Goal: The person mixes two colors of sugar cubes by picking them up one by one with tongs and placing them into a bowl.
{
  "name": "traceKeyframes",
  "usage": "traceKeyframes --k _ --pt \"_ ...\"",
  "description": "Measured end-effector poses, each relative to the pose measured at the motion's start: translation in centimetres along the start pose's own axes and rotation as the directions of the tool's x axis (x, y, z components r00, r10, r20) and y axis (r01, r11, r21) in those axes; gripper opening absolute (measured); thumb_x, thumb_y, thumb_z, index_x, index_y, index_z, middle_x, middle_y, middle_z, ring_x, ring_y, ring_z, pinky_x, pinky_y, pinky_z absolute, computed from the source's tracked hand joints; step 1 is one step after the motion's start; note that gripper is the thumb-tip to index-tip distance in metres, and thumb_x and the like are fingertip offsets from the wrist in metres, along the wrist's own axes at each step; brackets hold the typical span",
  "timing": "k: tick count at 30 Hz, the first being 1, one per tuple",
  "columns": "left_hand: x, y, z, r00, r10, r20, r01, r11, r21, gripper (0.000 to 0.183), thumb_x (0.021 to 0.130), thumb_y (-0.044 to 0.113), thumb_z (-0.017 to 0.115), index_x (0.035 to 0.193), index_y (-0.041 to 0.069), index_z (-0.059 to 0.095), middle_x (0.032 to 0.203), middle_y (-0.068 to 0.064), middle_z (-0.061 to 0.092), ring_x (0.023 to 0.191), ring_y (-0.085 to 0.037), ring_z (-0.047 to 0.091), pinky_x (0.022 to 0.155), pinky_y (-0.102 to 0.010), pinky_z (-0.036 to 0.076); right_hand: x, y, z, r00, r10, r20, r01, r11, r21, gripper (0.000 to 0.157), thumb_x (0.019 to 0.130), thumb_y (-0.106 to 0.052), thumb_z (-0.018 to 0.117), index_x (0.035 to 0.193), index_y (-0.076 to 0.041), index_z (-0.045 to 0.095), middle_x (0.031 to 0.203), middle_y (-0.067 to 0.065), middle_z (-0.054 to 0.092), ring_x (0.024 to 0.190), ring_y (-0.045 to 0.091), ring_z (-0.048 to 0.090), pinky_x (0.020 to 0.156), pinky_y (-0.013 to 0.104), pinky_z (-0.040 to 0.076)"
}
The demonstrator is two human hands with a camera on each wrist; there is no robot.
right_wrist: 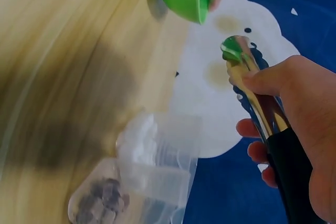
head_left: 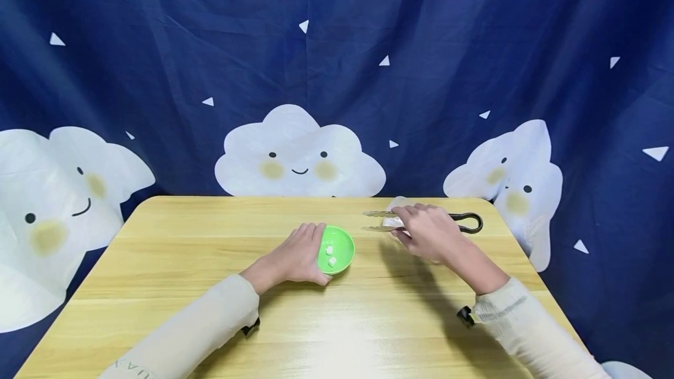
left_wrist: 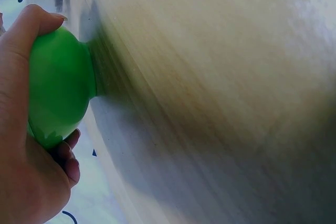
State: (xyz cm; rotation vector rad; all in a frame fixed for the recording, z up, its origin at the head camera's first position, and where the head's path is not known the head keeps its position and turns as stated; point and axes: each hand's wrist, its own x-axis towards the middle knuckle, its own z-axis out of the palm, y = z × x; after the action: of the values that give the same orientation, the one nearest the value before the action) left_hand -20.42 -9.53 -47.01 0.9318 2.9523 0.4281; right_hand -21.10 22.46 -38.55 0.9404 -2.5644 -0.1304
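My left hand [head_left: 297,256] grips a small green bowl [head_left: 343,245] by its rim, thumb on the near side and fingers on the far side. Inside the bowl lie two small white cubes [head_left: 332,261]. In the left wrist view the bowl's foot stands at the wooden tabletop. My right hand [head_left: 433,234] holds a pair of tongs [head_left: 467,218], metal arms pointing left toward the bowl and black looped handle to the right. The tips of the tongs are apart, with nothing between them. Beneath that hand is a clear plastic container [right_wrist: 165,182], partly hidden in the head view.
Translucent and dark-looking pieces [right_wrist: 102,200] show in one part of the plastic container. The light wooden table [head_left: 184,274] runs to a back edge against a dark blue curtain [head_left: 337,75] printed with clouds.
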Motion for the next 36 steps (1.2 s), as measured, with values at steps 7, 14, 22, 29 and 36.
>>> traceKeyframes --k 7,14,22,29,36 --pt "0.0 -0.1 0.1 1.0 0.01 -0.008 -0.01 1.0 0.011 0.121 0.062 0.06 0.081 0.151 -0.008 0.035 0.124 -0.02 0.057 0.112 -0.031 0.051 0.101 -0.046 0.048 -0.3 1.7 -0.5 0.998 -0.024 -0.05 0.022 0.999 -0.036 0.034 0.089 -0.032 0.075 0.112 -0.007 0.067 0.089 0.006 0.075 0.076 0.029 0.072 0.054 0.043 0.052" --pt "0.1 0.0 0.1 1.0 0.008 -0.005 -0.008 1.0 0.006 0.121 0.062 0.061 0.081 0.151 -0.008 0.035 0.125 -0.02 0.057 0.114 -0.032 0.051 0.102 -0.046 0.047 -0.5 3.2 -0.4 0.997 -0.013 -0.079 0.009 0.998 -0.055 0.037 0.086 -0.028 0.078 0.113 -0.005 0.071 0.088 0.009 0.075 0.075 0.029 0.071 0.053 0.044 0.052" --pt "0.0 -0.1 0.3 1.0 0.002 -0.009 -0.002 1.0 0.008 0.12 0.062 0.061 0.081 0.15 -0.007 0.036 0.124 -0.019 0.057 0.114 -0.032 0.051 0.104 -0.046 0.047 -0.8 4.4 -0.2 0.996 0.004 -0.094 -0.007 1.0 -0.03 0.033 0.084 -0.027 0.079 0.107 -0.004 0.07 0.089 0.01 0.071 0.062 0.027 0.064 0.045 0.041 0.045" --pt "0.0 -0.2 0.3 1.0 0.005 -0.006 -0.005 1.0 0.01 0.121 0.062 0.061 0.081 0.151 -0.007 0.035 0.124 -0.019 0.057 0.112 -0.03 0.051 0.101 -0.045 0.048 -1.0 5.3 0.0 0.997 0.034 -0.069 -0.036 0.999 -0.033 0.034 0.084 -0.03 0.08 0.105 -0.005 0.07 0.093 0.009 0.071 0.056 0.025 0.061 0.043 0.04 0.042" --pt "0.0 -0.1 0.2 1.0 0.0 -0.005 0.0 1.0 0.005 0.122 0.062 0.06 0.082 0.151 -0.008 0.035 0.126 -0.02 0.057 0.114 -0.031 0.051 0.102 -0.046 0.048 -0.9 6.1 0.1 0.997 0.071 -0.011 -0.072 0.997 -0.014 0.03 0.087 -0.031 0.078 0.104 -0.007 0.07 0.079 0.004 0.068 0.056 0.024 0.062 0.042 0.039 0.04"
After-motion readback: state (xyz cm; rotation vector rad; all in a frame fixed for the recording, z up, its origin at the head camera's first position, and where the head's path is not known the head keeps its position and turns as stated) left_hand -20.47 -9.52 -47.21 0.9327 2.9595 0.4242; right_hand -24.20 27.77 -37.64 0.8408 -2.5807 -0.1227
